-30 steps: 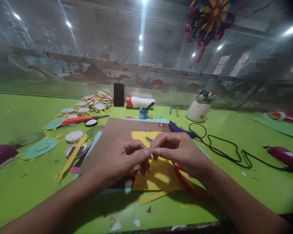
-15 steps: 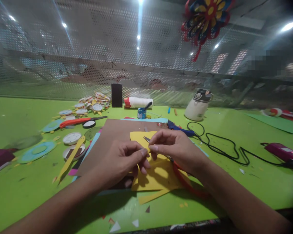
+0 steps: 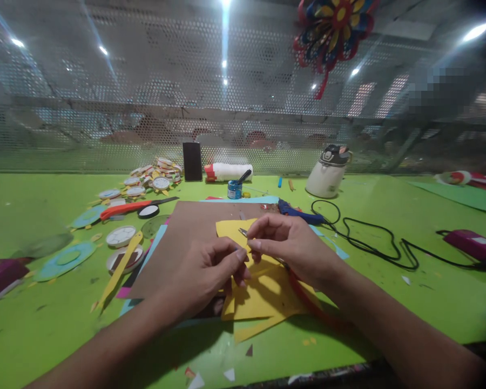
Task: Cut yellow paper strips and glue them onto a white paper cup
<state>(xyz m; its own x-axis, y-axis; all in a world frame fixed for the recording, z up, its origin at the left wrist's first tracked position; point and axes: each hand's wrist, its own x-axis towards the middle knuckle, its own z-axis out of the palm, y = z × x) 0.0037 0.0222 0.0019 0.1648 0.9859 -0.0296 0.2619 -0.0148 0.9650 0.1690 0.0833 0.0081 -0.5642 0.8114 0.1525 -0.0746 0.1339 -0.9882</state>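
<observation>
My left hand (image 3: 216, 265) is closed in a pinch over the yellow paper (image 3: 251, 302). What its fingertips hold, if anything, is too small to make out. Close to it on the right, my right hand (image 3: 289, 237) also pinches thumb against forefinger, with the contents hidden. Scissors with red handles (image 3: 305, 294) run beneath my right hand, and their metal tips show past its fingers. Whether that hand grips them or they lie on the paper, I cannot tell. Under the yellow sheets is a stack topped by a brown sheet (image 3: 186, 232).
A blue glue gun (image 3: 299, 212) with a black cord lies behind my right hand. At the left are an orange cutter (image 3: 125, 209), round white discs (image 3: 121, 236) and light-blue paper rings (image 3: 65, 261). A blue jar (image 3: 234, 189) and a white flask (image 3: 328, 175) stand farther back.
My fingertips have drawn slightly apart; the small yellow bit seen between them earlier no longer shows clearly. The camera view has shifted a little.
</observation>
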